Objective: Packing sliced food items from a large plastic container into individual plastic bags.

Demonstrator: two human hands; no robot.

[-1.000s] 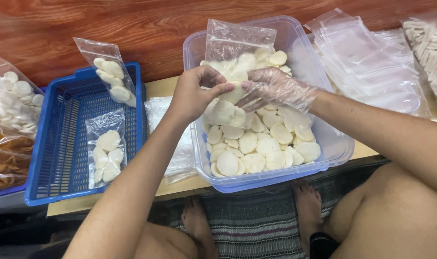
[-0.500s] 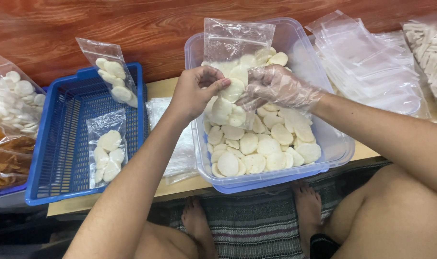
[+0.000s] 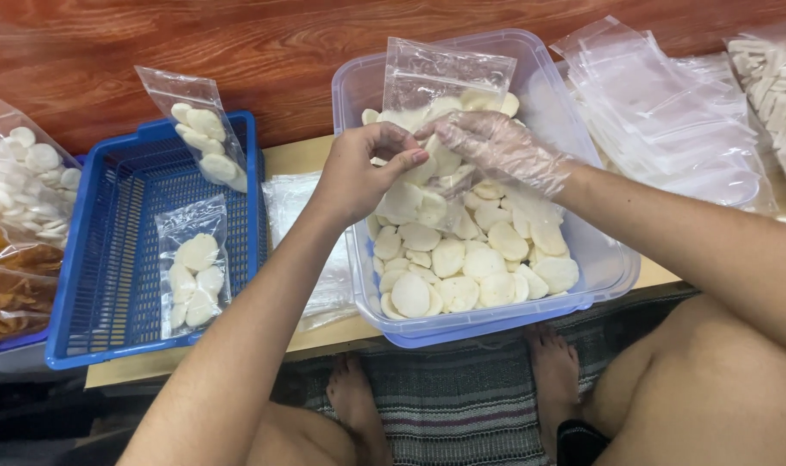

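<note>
View from the head camera, looking down over a low work surface. The left hand (image 3: 358, 173), bare, pinches the near edge of a small clear plastic bag (image 3: 445, 82) between thumb and fingers, closed on the film; the right hand (image 3: 496, 148), covered by a thin transparent glove, has its fingers curled together at the mouth of the same bag, over pale round slices, though whether it grips one cannot be told. The bag is held over the back part of a clear plastic tub (image 3: 583, 259) with a blue-tinted rim; it is rectangular, glossy and crinkled, its upper part standing upright and empty, its lower part hidden among the hands. The tub is filled with white round slices (image 3: 462, 267), flat, matt, roughly oval discs of slightly differing size, lying overlapped in a loose heap. Left of the tub stands a blue slotted basket (image 3: 91, 285), which holds one filled bag (image 3: 193, 267) lying flat on its floor and a second filled bag (image 3: 201, 129) leaning against its far rim; both show the same white discs through clear film. A sheet of clear plastic (image 3: 298, 207) lies between basket and tub. At the far left are larger bags of white discs (image 3: 22, 173) and of brown chips (image 3: 9, 285). To the right of the tub lies a stack of empty clear bags (image 3: 660, 112), and at the far right edge a bag of pale sticks (image 3: 773, 78).
</note>
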